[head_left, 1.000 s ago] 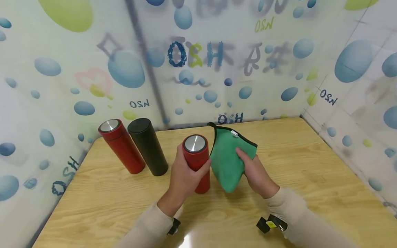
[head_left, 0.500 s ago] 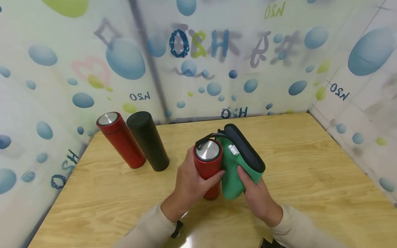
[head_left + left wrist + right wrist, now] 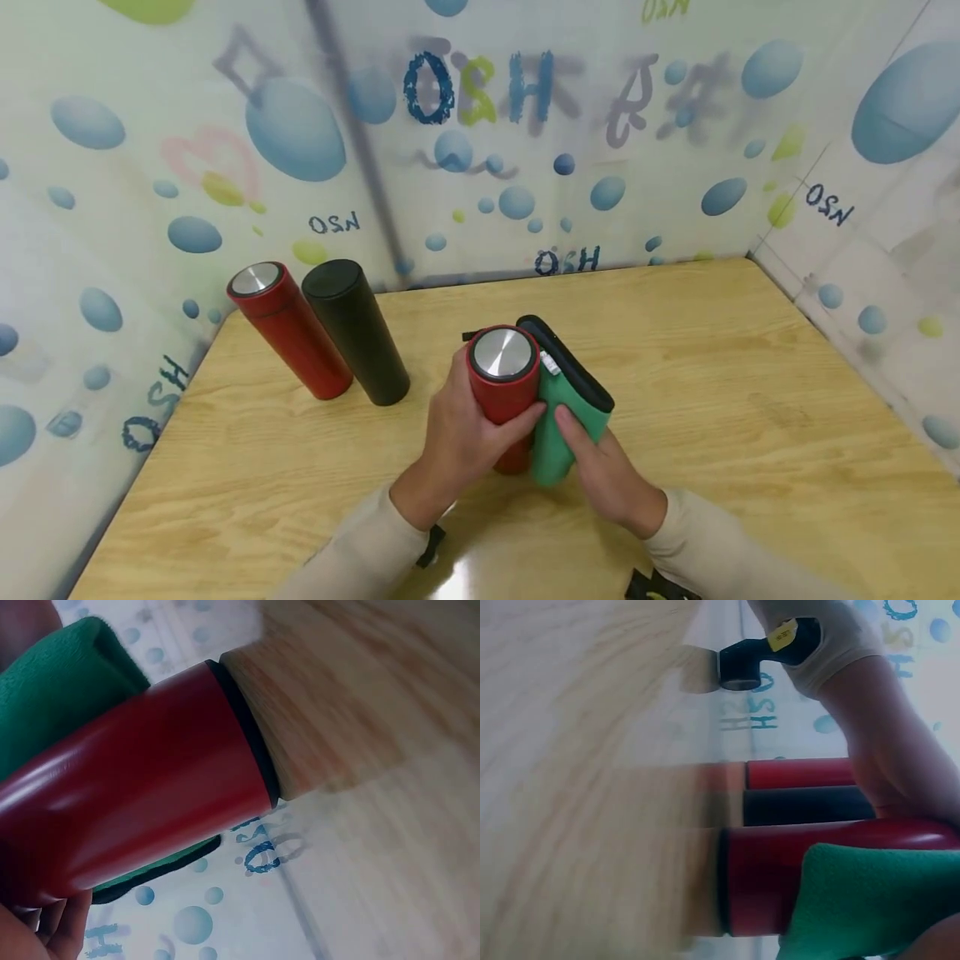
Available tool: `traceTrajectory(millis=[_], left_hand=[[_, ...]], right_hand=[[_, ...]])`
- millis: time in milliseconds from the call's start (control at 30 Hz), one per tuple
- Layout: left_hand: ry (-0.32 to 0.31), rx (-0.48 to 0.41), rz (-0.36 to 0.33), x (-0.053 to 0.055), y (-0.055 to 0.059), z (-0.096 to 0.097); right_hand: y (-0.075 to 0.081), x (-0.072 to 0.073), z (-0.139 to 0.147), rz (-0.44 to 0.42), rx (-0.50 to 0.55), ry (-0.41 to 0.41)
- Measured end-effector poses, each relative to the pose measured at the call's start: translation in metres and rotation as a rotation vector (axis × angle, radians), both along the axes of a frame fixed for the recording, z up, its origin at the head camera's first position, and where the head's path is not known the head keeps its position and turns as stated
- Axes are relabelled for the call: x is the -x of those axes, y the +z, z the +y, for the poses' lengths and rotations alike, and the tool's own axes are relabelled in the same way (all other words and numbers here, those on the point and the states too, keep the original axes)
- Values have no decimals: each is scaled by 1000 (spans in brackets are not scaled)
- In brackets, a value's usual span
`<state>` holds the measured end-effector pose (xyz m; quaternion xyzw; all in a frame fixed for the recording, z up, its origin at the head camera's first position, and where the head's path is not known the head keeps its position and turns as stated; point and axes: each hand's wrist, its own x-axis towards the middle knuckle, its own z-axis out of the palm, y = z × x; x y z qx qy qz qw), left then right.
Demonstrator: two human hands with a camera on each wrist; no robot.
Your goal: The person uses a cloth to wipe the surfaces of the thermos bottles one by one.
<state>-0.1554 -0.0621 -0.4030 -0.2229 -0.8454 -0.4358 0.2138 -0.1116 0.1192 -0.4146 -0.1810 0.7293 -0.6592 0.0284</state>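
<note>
My left hand (image 3: 461,433) grips a red thermos bottle (image 3: 506,400) with a silver-topped lid, its thumb across the front. In the left wrist view the bottle's dark base ring (image 3: 247,735) is right at the tabletop. My right hand (image 3: 611,479) pinches a green fabric bottle sleeve (image 3: 552,450), thumb on its near face. The sleeve has a black rim (image 3: 572,367) and a small white tag (image 3: 550,363). It lies along the bottle's right side, outside it. A bit of black strap (image 3: 471,336) shows behind the lid; the rest is hidden.
A second red thermos (image 3: 292,333) and a black thermos (image 3: 356,333) stand upright at the back left of the wooden table (image 3: 712,375). Behind and beside the table are walls (image 3: 630,233) with blue and green spots. Each wrist carries a small black device.
My right hand has brought the green sleeve leftward against the red bottle and turned its rim. The strap, over the lid half a second ago, now shows behind it. My left hand keeps its grip.
</note>
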Motion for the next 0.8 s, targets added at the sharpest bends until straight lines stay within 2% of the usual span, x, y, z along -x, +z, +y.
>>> traceTrajectory(millis=[200, 333, 500, 667, 733, 800], left_hand=[[10, 8, -16, -2, -1, -3], [-6, 2, -38, -2, 1, -3], [-52, -23, -42, 1, 3, -4], [-136, -42, -67, 7, 5, -9], [-174, -50, -86, 9, 7, -11], [-200, -55, -116, 11, 8, -14]], right_hand=[[-5, 7, -6, -205, -46, -3], [-4, 9, -6, -261, -49, -21], [-2, 5, -6, -228, -9, -69], [-3, 2, -4, -113, 25, -80], [-4, 3, -5, -112, 20, -73], [-5, 5, -6, -154, 2, -64]])
